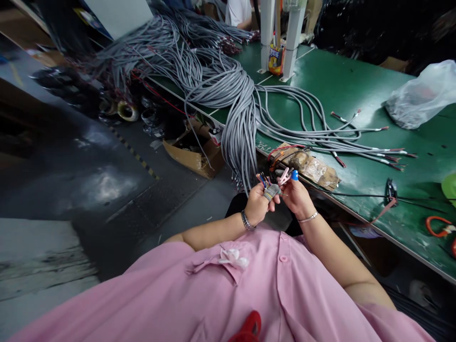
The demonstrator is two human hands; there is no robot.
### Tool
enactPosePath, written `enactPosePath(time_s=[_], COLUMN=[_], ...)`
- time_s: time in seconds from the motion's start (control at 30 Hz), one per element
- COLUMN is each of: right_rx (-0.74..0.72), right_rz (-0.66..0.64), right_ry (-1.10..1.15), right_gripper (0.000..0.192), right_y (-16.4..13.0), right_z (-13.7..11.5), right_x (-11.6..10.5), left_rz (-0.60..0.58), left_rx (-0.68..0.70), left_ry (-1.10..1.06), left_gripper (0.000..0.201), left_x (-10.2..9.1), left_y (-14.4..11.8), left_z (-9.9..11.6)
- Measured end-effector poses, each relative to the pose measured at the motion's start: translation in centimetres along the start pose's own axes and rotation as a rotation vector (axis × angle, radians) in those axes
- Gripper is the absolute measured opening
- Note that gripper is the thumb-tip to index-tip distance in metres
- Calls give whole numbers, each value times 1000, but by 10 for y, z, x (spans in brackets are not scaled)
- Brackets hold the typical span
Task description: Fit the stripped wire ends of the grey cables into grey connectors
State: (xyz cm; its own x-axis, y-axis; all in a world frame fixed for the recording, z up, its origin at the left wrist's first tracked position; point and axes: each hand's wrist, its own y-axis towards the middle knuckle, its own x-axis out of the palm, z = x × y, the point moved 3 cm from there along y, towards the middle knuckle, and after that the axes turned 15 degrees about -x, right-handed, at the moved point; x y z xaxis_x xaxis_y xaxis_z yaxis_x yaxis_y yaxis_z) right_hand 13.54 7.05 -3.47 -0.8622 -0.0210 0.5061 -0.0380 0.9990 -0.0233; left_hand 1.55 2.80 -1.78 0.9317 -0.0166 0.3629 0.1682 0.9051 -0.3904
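Basically, grey cable bundle [235, 123] drapes off the green table [356, 95] edge toward frame centre. Left hand [257, 204] is clenched around one cable end [271, 191], coloured wires [262, 179] fanning upward. Right hand [297, 197], just beside, pinches a pink tool [284, 176] at those wires.

cable bundle [228, 90] on table [356, 85], hangs off edge | box [194, 152] on floor below | bag [423, 95] far R

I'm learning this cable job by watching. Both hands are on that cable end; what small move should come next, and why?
Probably pick out one coloured wire with the right hand. The left hand already grips the grey cable with its wires fanned above the fist, and the right fingertips sit beside them, a blue cap on one.
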Motion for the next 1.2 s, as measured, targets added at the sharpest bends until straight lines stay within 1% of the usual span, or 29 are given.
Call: enactPosePath(time_s=[0.07,0.2,0.27,0.4,0.5,0.67,0.8,0.93,1.07,1.2], right_rx=[-27,-187,-214,-152,-120,-76,-43,47,90,70], right_rz=[8,69,80,55,75,101,61,-2,-23,-9], right_ry=[-1,-194,-241,-112,-23,61,70,53,127,167], right_gripper=[54,59,61,59,56,53,55,62,58,47], right_y=[0,-2,-2,2,6,4,-2,-10,-12,-8], right_z=[2,2,2,6,6,4,5,6,3,-6], right_x=[0,-5,-6,-3,0,5,2,-8,-13,-6], left_rz=[7,50,57,36,35,30,29,19,63,113], left_rx=[-4,-1,-7,-4,8,-5,-23,-27,26,130], left_ry=[4,32,46,59,62,77,61,70,123,223], left_gripper=[32,34,35,34,33,34,35,36,36,33], left_x=[0,-1,0,1,1,0,-2,-6,-11,-12], left_y=[1,2,2,2,3,3,0,-7,-11,-10], left_z=[-2,-2,-2,-3,-5,-8,-7,-5,3,12])
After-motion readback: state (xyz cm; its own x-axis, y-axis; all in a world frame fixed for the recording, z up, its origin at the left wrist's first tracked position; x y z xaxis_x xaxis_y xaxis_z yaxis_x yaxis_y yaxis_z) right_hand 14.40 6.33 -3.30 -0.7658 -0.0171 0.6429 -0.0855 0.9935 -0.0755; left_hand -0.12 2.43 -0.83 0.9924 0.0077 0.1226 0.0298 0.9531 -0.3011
